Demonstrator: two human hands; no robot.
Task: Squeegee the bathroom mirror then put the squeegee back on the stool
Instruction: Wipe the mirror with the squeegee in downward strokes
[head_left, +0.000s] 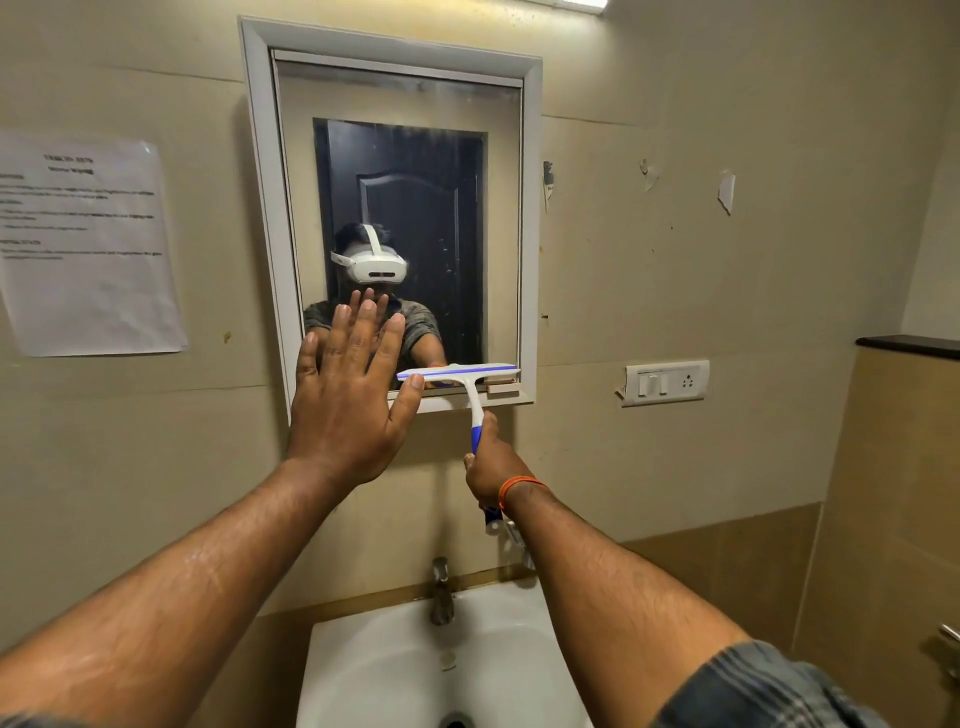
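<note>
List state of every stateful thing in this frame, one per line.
left hand: open, fingers straight, raised at the mirror's lower left
right hand: grips the squeegee handle
squeegee: blade level at the mirror's bottom edge
mirror: hazy along the top, dark door reflected
tap: no water running
sink: no standing water visible
wall switches: position unclear

White-blue squeegee at mirror bottom

Squeegee: white, blue stripe, blue grip. Mirror frame: white. Wristband: orange. Sleeve: grey plaid. Sink: white. Wall: beige.
</note>
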